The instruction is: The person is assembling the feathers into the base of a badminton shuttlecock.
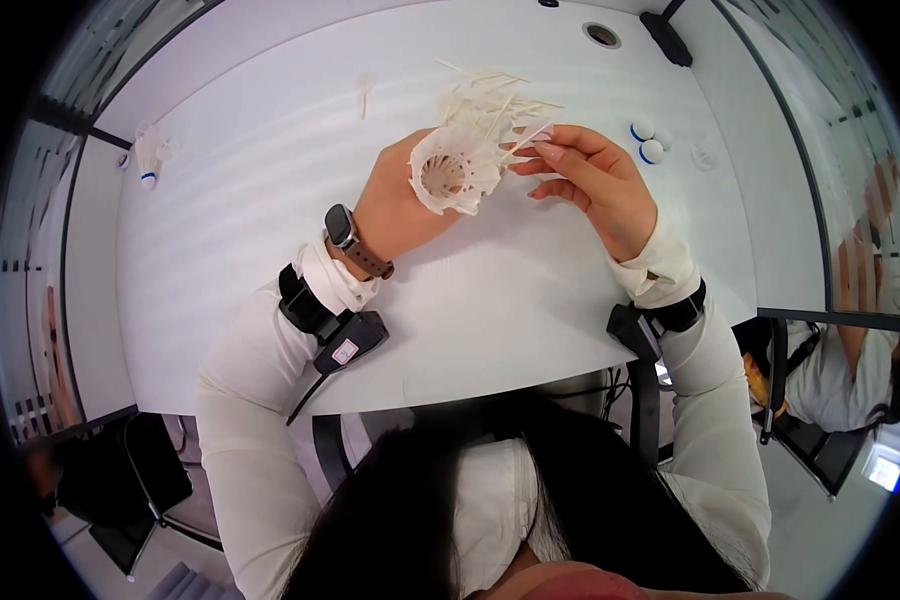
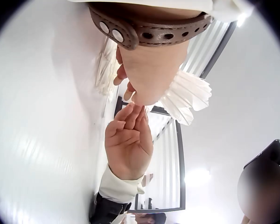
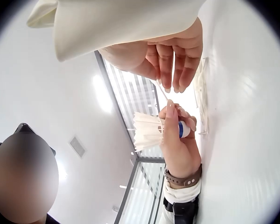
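My left hand (image 1: 400,195) grips a white feather shuttlecock (image 1: 455,170) by its base, with the skirt's wide mouth turned up toward the head camera. The right wrist view shows the blue band and white cork (image 3: 184,129) among the left hand's fingers. Close on the other side, my right hand (image 1: 605,185) pinches a thin white feather (image 1: 532,138) between thumb and fingers. Its shaft runs down toward the left thumb in the right wrist view. In the left wrist view the skirt (image 2: 186,95) shows past the left hand, whose palm hides the cork.
Behind the hands lies a loose pile of feathers (image 1: 490,95), with one single feather (image 1: 363,98) left of it. Several blue-banded corks (image 1: 651,152) sit at the right beside a clear crumpled piece (image 1: 704,157). Another shuttlecock (image 1: 148,168) lies at the table's left.
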Demonstrator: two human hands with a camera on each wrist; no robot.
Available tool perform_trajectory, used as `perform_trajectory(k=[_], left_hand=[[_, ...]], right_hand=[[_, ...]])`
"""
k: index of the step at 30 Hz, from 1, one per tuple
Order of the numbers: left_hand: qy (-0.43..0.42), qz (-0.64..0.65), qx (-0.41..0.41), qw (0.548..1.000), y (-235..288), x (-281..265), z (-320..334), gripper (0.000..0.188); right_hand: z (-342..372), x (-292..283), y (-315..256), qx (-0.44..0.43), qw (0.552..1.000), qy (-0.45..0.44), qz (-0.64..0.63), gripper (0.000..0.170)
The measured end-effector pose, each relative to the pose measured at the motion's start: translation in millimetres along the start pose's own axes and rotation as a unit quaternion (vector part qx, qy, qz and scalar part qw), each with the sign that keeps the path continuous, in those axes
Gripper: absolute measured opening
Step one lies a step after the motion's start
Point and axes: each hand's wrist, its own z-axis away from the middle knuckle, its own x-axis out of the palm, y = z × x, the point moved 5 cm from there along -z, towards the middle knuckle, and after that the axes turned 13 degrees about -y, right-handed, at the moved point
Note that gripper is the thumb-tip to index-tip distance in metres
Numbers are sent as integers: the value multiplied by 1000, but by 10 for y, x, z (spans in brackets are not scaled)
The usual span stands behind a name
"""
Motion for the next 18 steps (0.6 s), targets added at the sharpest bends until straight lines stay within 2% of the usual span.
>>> perform_trajectory(k=[6, 12, 18], left_hand=[[-1, -16, 14, 1000, 3, -8, 7, 18], [-6, -20, -6, 1000, 22, -8, 8, 19], [-4, -26, 12, 1000, 33, -9, 8, 18]], right_hand=[[-1, -12, -5, 6, 1000, -3, -14, 29], [1, 15, -8, 26, 999, 18, 0, 27], [4, 30, -15, 38, 999, 11, 14, 31]])
